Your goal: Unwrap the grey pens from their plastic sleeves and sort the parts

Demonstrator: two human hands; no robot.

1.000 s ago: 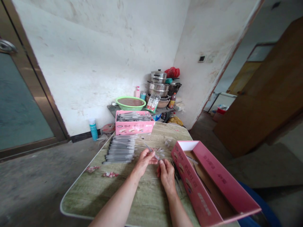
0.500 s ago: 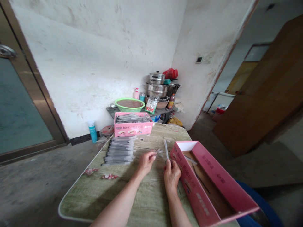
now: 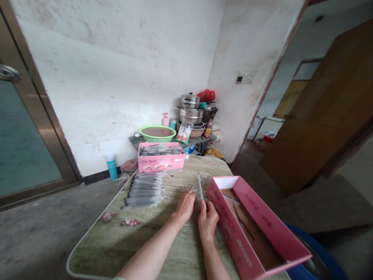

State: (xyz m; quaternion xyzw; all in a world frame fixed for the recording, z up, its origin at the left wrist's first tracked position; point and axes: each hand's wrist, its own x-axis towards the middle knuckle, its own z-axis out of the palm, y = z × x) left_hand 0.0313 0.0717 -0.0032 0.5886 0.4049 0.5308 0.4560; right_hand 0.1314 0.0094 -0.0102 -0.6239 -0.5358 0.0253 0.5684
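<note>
Right hand (image 3: 208, 217) has its fingers closed round the lower end of a pen (image 3: 200, 186); the pen stands out ahead of the knuckles, pointing away from the body, probably so its far end stays free for the other hand. Left hand (image 3: 186, 204) beside it, fingers curled down at some small clear pieces (image 3: 192, 189) on the surface (image 3: 140, 249); cannot tell if they grip one.

Row of pens (image 3: 145, 189) lies side by side on the left, likely to keep them aligned and countable. Pink box (image 3: 161, 163) behind the row, filled with more pens. Long box (image 3: 229, 227) close by the right hand, a few thin dark sticks (image 3: 247, 227) inside; likely put there for easy reach.

Against one second ago: both hands met at a pen then; now the right holds one alone, left hand at the pieces.
</note>
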